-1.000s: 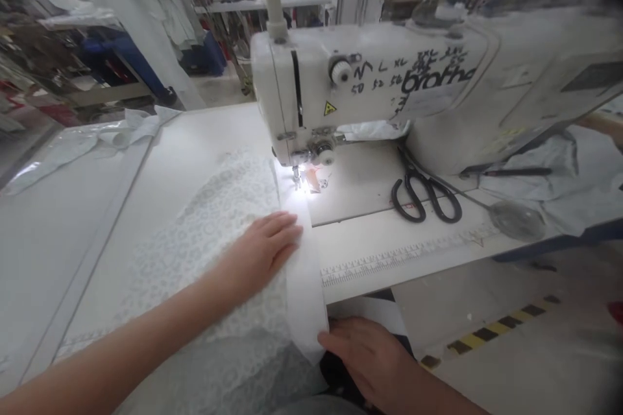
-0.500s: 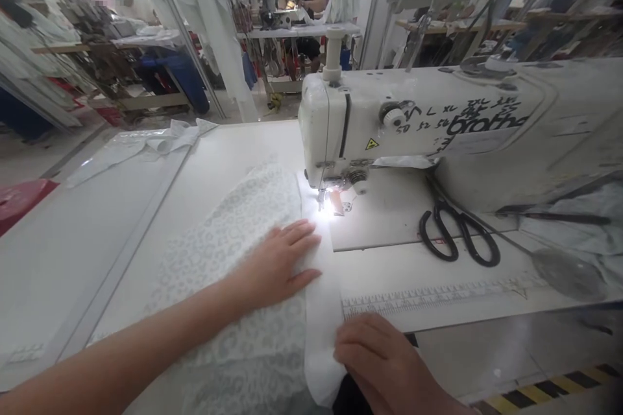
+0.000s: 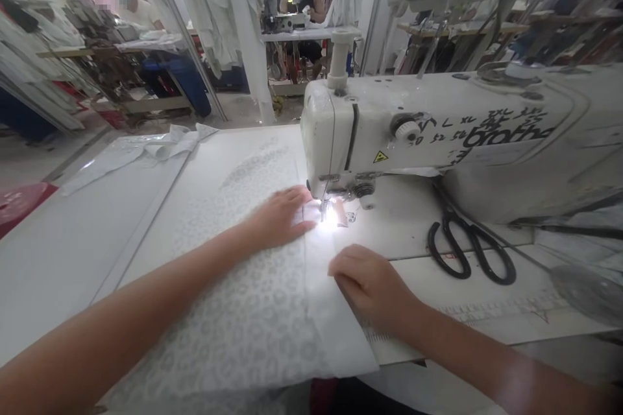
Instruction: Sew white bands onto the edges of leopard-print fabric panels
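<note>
A pale patterned fabric (image 3: 253,311) with a plain white edge strip lies flat on the sewing table (image 3: 73,240). My left hand (image 3: 280,217) rests flat on it, fingers stretched out, just left of the lit needle (image 3: 325,211) of the white sewing machine (image 3: 438,136). On the white strip just before the needle lies my right hand (image 3: 370,285), its fingers curled down and pressing the cloth.
Black scissors (image 3: 470,249) lie on the machine bed to the right, beside a metal arm with a round end (image 3: 579,285). A measuring tape is fixed along the table's front edge. Loose white cloth (image 3: 160,142) sits at the far left. Other people sit at machines behind.
The fabric has slid forward under the machine head. My left hand moved up to the needle, and my right hand came up from the table's edge onto the white strip.
</note>
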Available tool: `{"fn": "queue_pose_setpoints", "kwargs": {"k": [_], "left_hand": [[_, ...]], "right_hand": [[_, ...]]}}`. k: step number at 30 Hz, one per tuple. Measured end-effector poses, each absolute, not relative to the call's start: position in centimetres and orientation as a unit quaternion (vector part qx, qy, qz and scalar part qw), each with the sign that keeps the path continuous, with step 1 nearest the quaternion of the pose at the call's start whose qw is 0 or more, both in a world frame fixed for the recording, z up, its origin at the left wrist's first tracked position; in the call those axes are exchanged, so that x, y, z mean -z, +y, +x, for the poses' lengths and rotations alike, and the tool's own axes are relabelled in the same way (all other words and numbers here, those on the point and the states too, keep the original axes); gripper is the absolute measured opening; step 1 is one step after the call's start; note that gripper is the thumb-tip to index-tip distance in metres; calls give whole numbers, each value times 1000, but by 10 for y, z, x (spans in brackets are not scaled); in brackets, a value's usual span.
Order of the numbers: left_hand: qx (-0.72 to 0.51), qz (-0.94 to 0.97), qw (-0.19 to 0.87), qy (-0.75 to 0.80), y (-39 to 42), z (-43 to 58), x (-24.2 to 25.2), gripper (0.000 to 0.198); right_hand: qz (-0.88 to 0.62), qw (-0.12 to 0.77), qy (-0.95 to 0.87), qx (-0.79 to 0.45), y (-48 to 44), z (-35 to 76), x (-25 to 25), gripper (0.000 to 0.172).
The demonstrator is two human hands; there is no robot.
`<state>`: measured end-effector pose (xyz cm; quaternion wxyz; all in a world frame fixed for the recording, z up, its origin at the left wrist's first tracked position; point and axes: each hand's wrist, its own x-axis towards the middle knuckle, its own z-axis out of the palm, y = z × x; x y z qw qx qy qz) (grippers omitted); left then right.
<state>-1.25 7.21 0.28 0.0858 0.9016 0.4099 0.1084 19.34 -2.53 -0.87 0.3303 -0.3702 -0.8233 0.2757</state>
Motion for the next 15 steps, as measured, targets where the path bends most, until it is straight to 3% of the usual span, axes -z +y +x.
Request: {"fn": "queue_pose_setpoints", "kwargs": {"k": [9,12,15], "left_hand": [[-153,882,80,439,113,-15,-4,36],[-164,882,55,438,90,-18,-13,45],[-101,924,80,359,26,-21,-21,62]], "right_hand": [[-413,319,-822,-228,11,186,10,24],[-415,332,-823,-203,-21,199,8,32],[-389,356,-837,-148,-86,222,24,40]]}}
